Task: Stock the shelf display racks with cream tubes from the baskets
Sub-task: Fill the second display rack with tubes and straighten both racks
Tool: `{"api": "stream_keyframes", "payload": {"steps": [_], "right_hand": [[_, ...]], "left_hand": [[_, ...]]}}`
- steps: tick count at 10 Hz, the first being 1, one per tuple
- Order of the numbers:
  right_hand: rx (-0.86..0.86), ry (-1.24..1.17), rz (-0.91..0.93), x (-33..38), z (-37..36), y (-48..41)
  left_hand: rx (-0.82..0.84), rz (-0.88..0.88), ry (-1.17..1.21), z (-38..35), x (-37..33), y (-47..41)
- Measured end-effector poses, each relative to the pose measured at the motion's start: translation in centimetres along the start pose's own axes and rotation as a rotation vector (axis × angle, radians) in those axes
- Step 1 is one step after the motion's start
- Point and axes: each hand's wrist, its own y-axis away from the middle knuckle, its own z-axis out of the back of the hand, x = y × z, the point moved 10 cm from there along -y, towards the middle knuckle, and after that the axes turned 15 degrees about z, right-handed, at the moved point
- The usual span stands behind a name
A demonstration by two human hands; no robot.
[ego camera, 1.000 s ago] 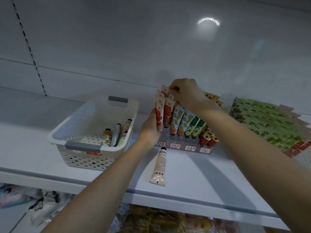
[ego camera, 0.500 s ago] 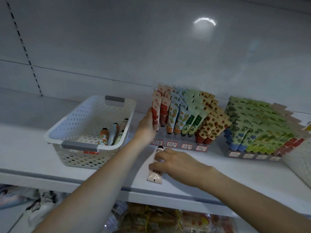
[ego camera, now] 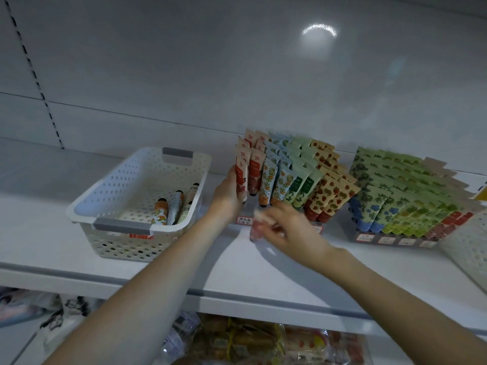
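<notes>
On the white shelf point(ego camera: 237, 272), just in front of the left-hand display rack point(ego camera: 243, 220), all the action is in the right grip point(ego camera: 287, 230). It is a bare hand smeared by motion, its fingers curled round a pale cream tube point(ego camera: 257, 227) that looks to be just clear of the shelf. The blur makes that hard to swear to, and the tube's long axis seems closer to upright than flat, but I can't call it exactly. The left grip point(ego camera: 229, 196) is already at the target: thumb on the front of the red tubes point(ego camera: 254, 175) in the rack's leftmost column, fingers wrapped round their left side. My read is that it is steadying or parting them to make room. So the slot lies a little far and left of the carried tube, very near, and the left hand is the one touching it. The right forearm reaches in from the near right, wrist bent toward the rack. Over on the left, the basket point(ego camera: 110, 196) has a few loose tubes point(ego camera: 174, 209) lying in it. A second rack point(ego camera: 395, 239) on the right looks full.
</notes>
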Motion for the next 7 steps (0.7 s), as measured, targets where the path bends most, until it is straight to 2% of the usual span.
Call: {"api": "stream_keyframes", "payload": {"steps": [1, 2, 3, 4, 5, 6, 7], "right_hand": [[-0.13, -0.082, -0.179, -2.0, 3.6, -1.0], [-0.318, -0.023, -0.228, -2.8, 7.5, -2.7], [-0.286, -0.016, -0.302, -3.6, 7.7, -4.8], [-0.158, 0.047, -0.409, -4.4, 6.3, -6.5], [-0.11, 0.113, -0.465, -5.1, 5.1, -7.2], [-0.059, 0.141, -0.489, -5.2, 4.0, -7.3], [-0.048, 0.144, -0.462, -5.4, 3.3, -7.4]], "left_hand": [[0.007, 0.019, 0.084, 0.1, 0.2, 0.0], [-0.01, 0.016, 0.108, 0.2, 0.2, -0.1], [0.006, 0.0, 0.059, 0.0, 0.0, 0.0], [0.022, -0.001, 0.092, 0.0, 0.0, 0.1], [0.01, 0.003, 0.113, 0.1, 0.0, 0.0], [-0.061, -0.058, 0.089, 0.6, -0.2, 0.1], [-0.047, -0.066, 0.12, 0.4, -0.2, 0.2]]}}
